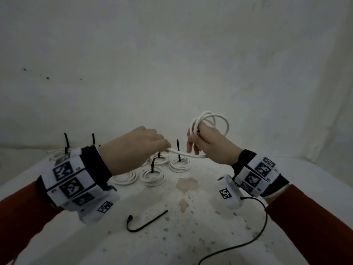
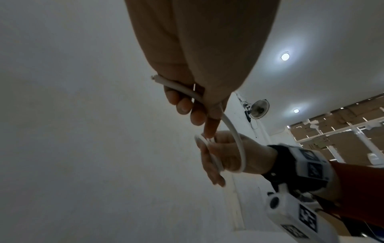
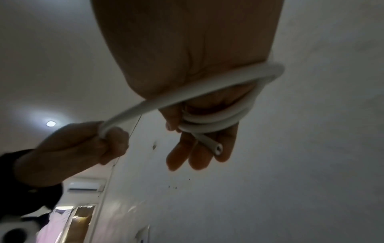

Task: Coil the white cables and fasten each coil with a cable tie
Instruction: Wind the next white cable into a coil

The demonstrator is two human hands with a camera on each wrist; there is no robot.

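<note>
Right hand (image 1: 208, 144) holds white cable (image 1: 210, 121) loops upright, three fingers straight. Left hand (image 1: 137, 146) grips the free end, which runs left-right between the hands.

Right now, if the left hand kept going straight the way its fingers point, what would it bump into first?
Probably the right hand. The left hand grips the white cable and points across at it; only that short stretch of cable lies between them. Depth is hard to judge.

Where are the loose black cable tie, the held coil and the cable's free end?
loose cable tie (image 1: 147, 222), head view, mid strap.
held coil (image 1: 211, 121), head view, top loops.
free end (image 2: 154, 77), left wrist view, cut tip.
</note>
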